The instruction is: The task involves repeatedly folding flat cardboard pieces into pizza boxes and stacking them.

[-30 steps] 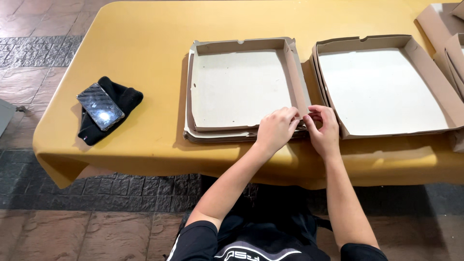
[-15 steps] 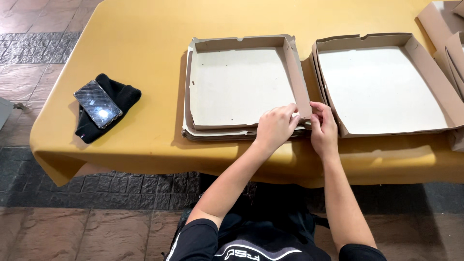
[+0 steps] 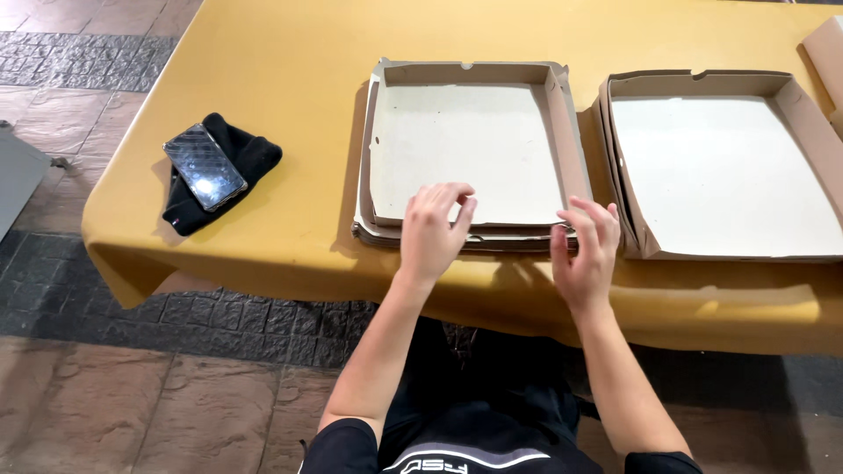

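A partly folded cardboard box (image 3: 474, 149) lies on a thin stack of flat cardboard at the near edge of the yellow table (image 3: 290, 96). Its side and far walls stand up; the near wall lies low. My left hand (image 3: 435, 233) hovers over the box's near edge left of centre, fingers apart and curled, holding nothing. At the box's near right corner, my right hand (image 3: 584, 250) rests with spread fingers touching the edge. A second, finished-looking open box (image 3: 724, 167) sits just to the right.
A phone (image 3: 204, 166) lies on a black cloth (image 3: 241, 158) at the table's left end. More cardboard (image 3: 830, 48) shows at the far right edge. Paved floor surrounds the table; my dark clothing is below.
My hands were together, pinching the box's near right corner. They have separated: the left hand moved left along the near edge, and both opened. The view has shifted closer.
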